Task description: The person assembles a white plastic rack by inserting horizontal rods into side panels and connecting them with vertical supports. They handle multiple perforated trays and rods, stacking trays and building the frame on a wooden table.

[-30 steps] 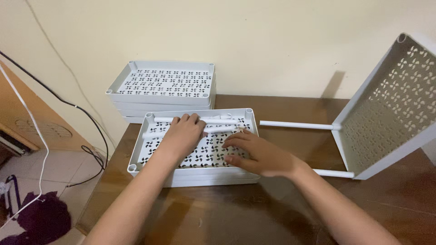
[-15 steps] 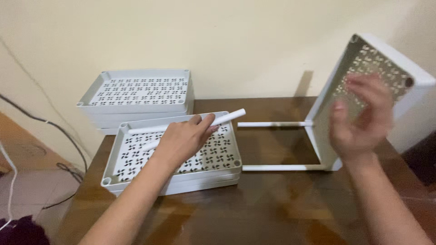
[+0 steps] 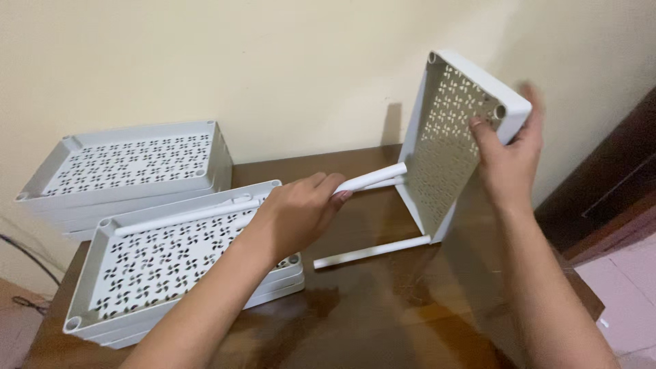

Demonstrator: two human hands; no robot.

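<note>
Closest to the camera, two bare forearms come up from the bottom edge over a dark brown wooden table (image 3: 383, 321). On the near left sits a stack of white perforated trays (image 3: 171, 263), the top one lying flat with a long white tube (image 3: 181, 216) resting along its far rim.

Just past that stack, the left hand (image 3: 301, 212) is curled shut around a white pole (image 3: 369, 179), gripping it near one end. The pole sticks out to the right of the fist, its free end pointing at the face of the upright tray (image 3: 447, 147) and right up against it; whether it actually touches I cannot tell.

That upright tray stands on edge on the table, perforated face turned toward the left hand, leaning a little. One more white pole (image 3: 372, 251) runs from its lower corner along the tabletop toward the stack, and a second one peeks out behind the held pole.

Up at the tray's top right corner, the right hand (image 3: 509, 154) is clamped on the rim, thumb on the perforated face, fingers wrapped round the back, a bit blurred.

Farther back on the left, a second pile of trays (image 3: 126, 167) sits against the cream wall (image 3: 273, 61). At far right, dark wooden furniture (image 3: 608, 184) and a pale pink floor (image 3: 615, 280).
</note>
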